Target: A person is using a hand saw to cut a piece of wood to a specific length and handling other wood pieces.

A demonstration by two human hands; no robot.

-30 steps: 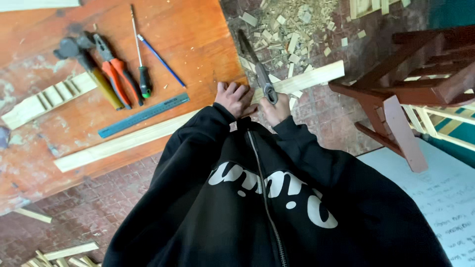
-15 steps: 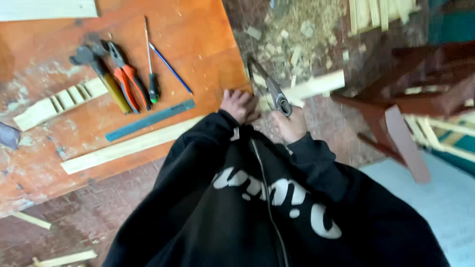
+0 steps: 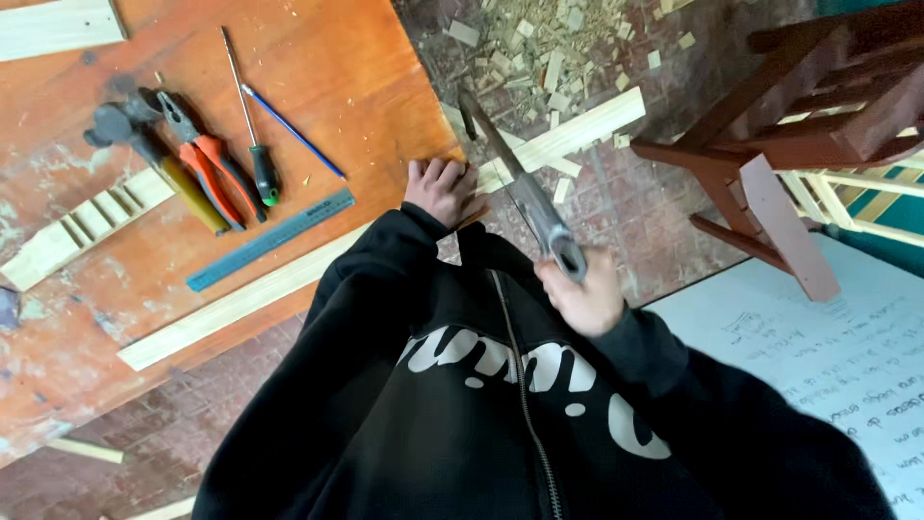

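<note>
A long pale wooden strip (image 3: pixel 241 300) lies across the orange board (image 3: pixel 337 87) and sticks out past its right edge over the floor. My left hand (image 3: pixel 441 190) presses down on the strip at the board's edge. My right hand (image 3: pixel 580 294) grips the handle of a small hand saw (image 3: pixel 515 188), whose blade crosses the strip just right of my left hand. My black zipped hoodie hides the near part of the strip.
On the board lie a metal ruler (image 3: pixel 271 239), a green-handled screwdriver (image 3: pixel 252 130), a blue pen (image 3: pixel 292 131), orange pliers (image 3: pixel 204 159), another plier-like tool (image 3: pixel 154 159) and a notched wood piece (image 3: pixel 82 226). Wood offcuts (image 3: pixel 549 43) litter the brick floor. A dark wooden chair (image 3: pixel 789 135) lies at right beside white paper (image 3: pixel 828 356).
My right hand has drawn the saw back toward me, away from the strip's far side. My left hand stays on the strip. The view has shifted slightly.
</note>
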